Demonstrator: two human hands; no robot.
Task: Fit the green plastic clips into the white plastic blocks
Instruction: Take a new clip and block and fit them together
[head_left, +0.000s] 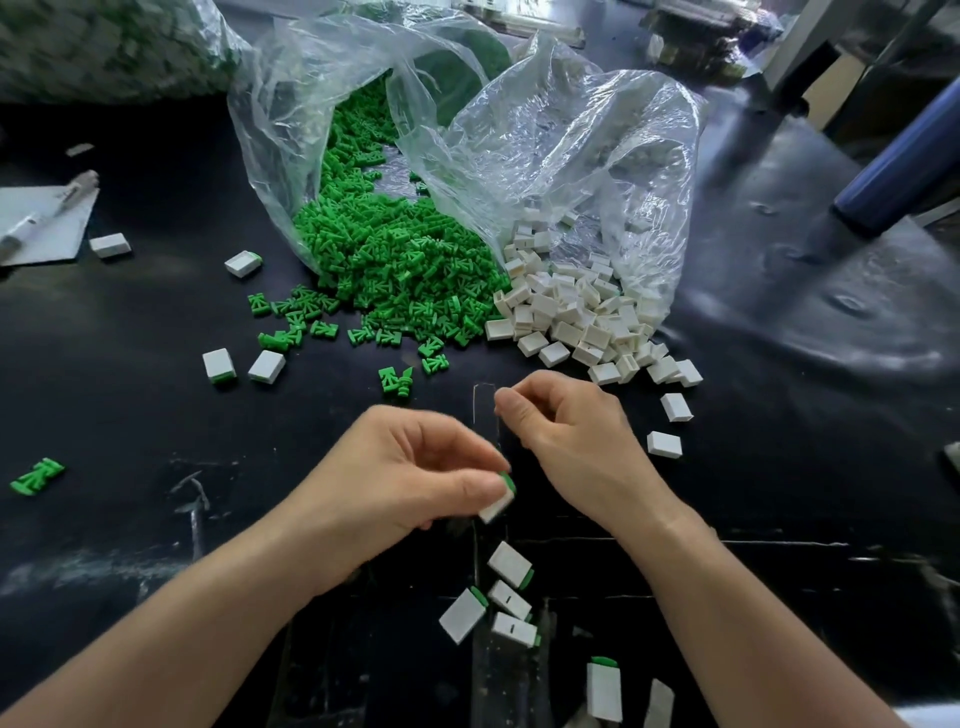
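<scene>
My left hand pinches a white block with a green clip seated in its end, low over the black table. Just right of it, my right hand hovers with fingers loosely curled, and nothing shows in them. A heap of green clips spills from a clear bag, and a heap of white blocks spills from a second clear bag beside it. Several fitted blocks with green ends lie near the front edge below my hands.
Loose green clips and single white blocks are scattered on the black table. Fitted blocks lie at mid left. A paper sheet with a pen is at far left, and a blue cylinder at right.
</scene>
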